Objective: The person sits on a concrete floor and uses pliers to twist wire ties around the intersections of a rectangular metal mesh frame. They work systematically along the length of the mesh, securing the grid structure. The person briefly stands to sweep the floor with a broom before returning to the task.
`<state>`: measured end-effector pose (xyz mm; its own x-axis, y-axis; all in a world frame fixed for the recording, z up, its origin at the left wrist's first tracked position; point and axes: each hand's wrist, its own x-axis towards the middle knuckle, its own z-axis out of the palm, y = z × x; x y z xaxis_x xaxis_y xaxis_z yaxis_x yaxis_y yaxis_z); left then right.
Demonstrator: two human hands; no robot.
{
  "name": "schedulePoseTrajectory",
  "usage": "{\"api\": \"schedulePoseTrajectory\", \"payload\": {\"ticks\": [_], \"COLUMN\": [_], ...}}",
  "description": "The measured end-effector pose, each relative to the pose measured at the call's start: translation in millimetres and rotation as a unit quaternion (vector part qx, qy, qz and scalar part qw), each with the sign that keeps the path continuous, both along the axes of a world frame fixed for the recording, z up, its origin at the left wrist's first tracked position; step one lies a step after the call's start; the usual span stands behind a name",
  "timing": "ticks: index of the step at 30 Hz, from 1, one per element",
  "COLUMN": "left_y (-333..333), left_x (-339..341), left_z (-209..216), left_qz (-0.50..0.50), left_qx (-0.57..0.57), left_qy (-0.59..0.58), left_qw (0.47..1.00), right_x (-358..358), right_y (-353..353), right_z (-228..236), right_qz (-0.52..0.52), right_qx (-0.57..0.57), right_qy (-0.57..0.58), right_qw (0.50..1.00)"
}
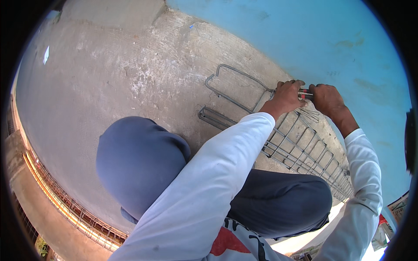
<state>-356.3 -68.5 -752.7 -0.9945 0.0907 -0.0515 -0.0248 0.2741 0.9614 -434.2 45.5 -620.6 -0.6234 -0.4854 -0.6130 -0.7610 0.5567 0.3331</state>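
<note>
Closing around the right end of a dark tool with red bands (306,96), the right grip (329,101) is folded firmly on it. The left grip (285,96) is curled just left of it, thumb and fingers near the tool's other end; what it pinches is hidden, so I cannot tell. The tool lies between the two, over the far edge of a steel bar cage (300,148). Thin wire loops (309,114) sit just near of the grips. The cage stretches from bent rod ends on the left toward the near right, where it narrows. Beyond it, the concrete floor (143,65) ends along a blue surface (348,48) at the far right; bare concrete spreads wide on the left. The left arm slants across from the near side toward the far right, while the right arm bends up along the right, wrist turned inward. Both knees are bent, left of and near the cage.
</note>
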Motion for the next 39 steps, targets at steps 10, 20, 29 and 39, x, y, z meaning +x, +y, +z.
{"api": "schedulePoseTrajectory", "payload": {"ticks": [10,20,29,39], "left_y": [-53,10,80,42], "left_x": [-14,33,42,69], "left_z": [-2,1,-22,-29], "left_qz": [-0.039,0.232,0.127,0.048], "left_qx": [0.149,-0.116,0.485,0.767], "left_qy": [-0.173,0.084,-0.315,-0.304], "left_qw": [0.973,0.962,0.806,0.563], "right_x": [-5,-11,-12,-16], "right_y": [9,12,4,-25], "right_z": [-10,-11,-8,9], "right_qz": [-0.189,-0.158,-0.119,-0.313], "right_qx": [-0.016,-0.004,-0.004,0.097], "right_qy": [-0.133,-0.131,-0.081,-0.2], "right_qw": [0.973,0.979,0.99,0.923]}}
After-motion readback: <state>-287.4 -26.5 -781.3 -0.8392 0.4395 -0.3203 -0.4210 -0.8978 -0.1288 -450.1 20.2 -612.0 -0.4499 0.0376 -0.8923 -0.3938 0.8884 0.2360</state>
